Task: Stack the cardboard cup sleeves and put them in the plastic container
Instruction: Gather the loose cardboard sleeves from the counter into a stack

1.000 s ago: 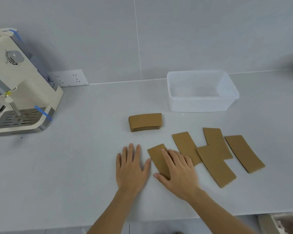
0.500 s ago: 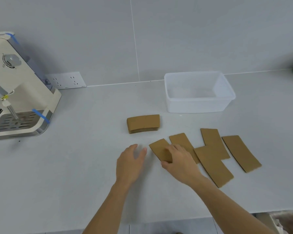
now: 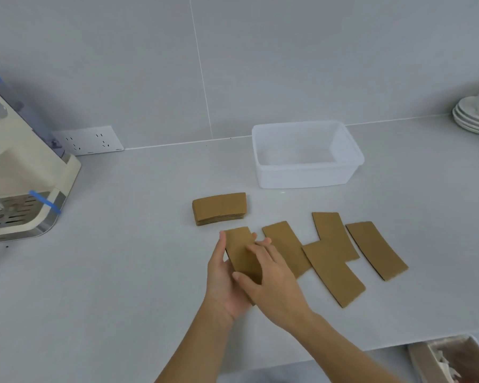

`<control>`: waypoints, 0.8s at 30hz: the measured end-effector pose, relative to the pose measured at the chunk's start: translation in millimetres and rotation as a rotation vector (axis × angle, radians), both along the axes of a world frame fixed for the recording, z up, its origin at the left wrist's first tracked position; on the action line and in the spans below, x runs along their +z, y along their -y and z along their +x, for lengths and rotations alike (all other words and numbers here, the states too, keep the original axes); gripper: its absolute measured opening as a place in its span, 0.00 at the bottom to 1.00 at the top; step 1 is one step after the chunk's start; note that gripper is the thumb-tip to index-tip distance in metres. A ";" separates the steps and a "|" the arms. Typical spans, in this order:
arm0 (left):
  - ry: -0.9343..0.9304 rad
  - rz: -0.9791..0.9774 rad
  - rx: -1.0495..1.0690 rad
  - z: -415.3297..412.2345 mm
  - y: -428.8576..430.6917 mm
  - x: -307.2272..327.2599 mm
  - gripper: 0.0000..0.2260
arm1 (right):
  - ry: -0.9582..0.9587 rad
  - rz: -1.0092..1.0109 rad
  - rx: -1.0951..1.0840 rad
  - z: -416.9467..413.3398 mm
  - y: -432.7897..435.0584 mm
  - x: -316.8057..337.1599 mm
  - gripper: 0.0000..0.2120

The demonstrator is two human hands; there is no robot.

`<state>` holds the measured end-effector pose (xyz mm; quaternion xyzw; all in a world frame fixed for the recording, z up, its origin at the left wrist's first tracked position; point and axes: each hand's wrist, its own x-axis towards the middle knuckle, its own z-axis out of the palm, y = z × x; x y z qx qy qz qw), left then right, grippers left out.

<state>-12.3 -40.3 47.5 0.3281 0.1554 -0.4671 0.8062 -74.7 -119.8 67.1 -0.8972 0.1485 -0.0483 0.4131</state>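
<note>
A flat brown cardboard cup sleeve (image 3: 239, 248) is lifted off the counter, held between both hands. My left hand (image 3: 224, 280) cups it from the left and below; my right hand (image 3: 271, 283) pinches it from the right with fingers across its top. Behind it lies a neat stack of sleeves (image 3: 219, 208). Several loose sleeves lie flat to the right: one (image 3: 284, 244) beside my right hand, one (image 3: 333, 272) overlapping another (image 3: 332, 230), and one (image 3: 376, 250) farthest right. The clear plastic container (image 3: 304, 178) stands empty at the back.
A cream coffee machine (image 3: 20, 175) stands at the left edge, a wall socket (image 3: 90, 140) behind it. White saucers and a cup (image 3: 476, 114) sit at the far right. The counter's front edge runs below my arms, with a box (image 3: 454, 360) under it at lower right.
My right hand slid the nearest sleeve leftward and picked it up; my left hand turned from flat on the counter and closed on the sleeve from the left. The view shifted left.
</note>
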 end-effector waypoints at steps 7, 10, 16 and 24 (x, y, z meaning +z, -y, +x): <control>-0.036 -0.029 -0.003 -7.2 13.2 -5.7 0.34 | -0.075 -0.043 0.050 -8.3 11.1 -7.9 0.24; -0.055 -0.040 -0.033 -5.3 19.0 -6.1 0.33 | -0.069 -0.052 0.011 -9.6 24.2 -2.3 0.23; -0.112 -0.096 -0.022 -5.5 30.6 -1.9 0.33 | 0.025 -0.129 -0.231 -16.3 58.0 4.0 0.16; -0.128 -0.102 -0.020 -9.8 41.8 -9.5 0.33 | -0.231 -0.274 -0.297 -38.3 88.3 -25.2 0.35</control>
